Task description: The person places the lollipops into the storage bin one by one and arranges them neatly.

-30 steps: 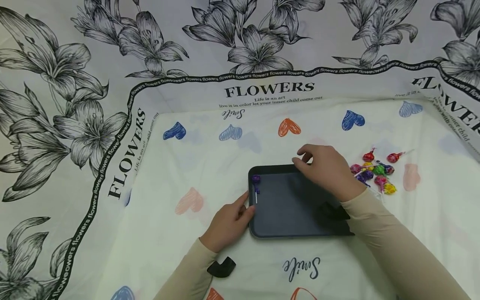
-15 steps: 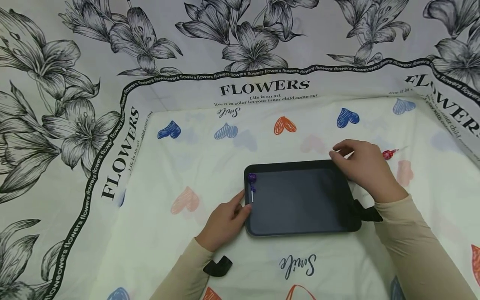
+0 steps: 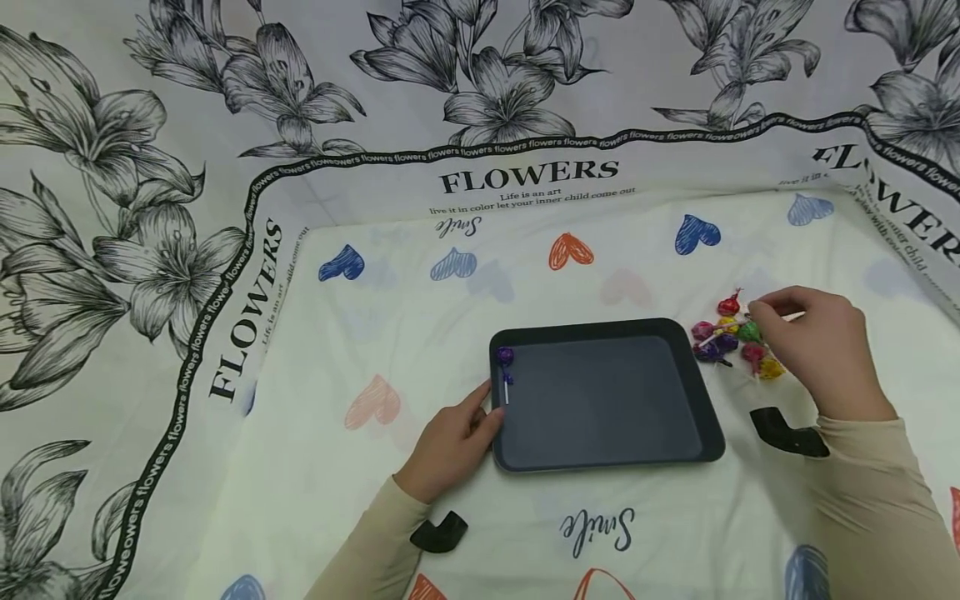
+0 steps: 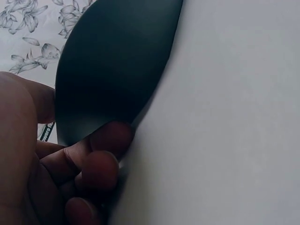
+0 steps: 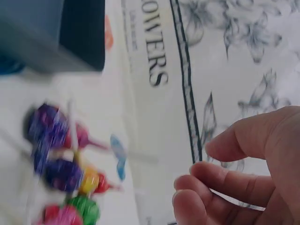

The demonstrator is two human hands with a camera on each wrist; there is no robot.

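Observation:
A dark rectangular tray (image 3: pixel 600 396) lies on the cloth, a purple-wrapped lollipop (image 3: pixel 505 357) inside along its left wall, stick toward the near side. My left hand (image 3: pixel 450 442) grips the tray's left edge; in the left wrist view its fingers (image 4: pixel 101 171) curl against the tray's dark outer side. Right of the tray lies a pile of several wrapped lollipops (image 3: pixel 726 342) in red, pink, yellow, green and purple. Over the pile's right side hovers my right hand (image 3: pixel 825 350), fingers loosely bent, partly covering it. The right wrist view shows nothing between its thumb and fingertips (image 5: pixel 206 171).
A white cloth (image 3: pixel 420 333) with printed hearts and words covers the surface, bordered by black flower drawings. Black straps or mounts show at both wrists, the left one (image 3: pixel 440 533) below the tray's left corner and the right one (image 3: pixel 787 432) near its right side.
My right hand has moved from above the tray's far edge rightward to the lollipop pile. The left hand has stayed at the tray's left edge. The lollipop in the tray has not moved.

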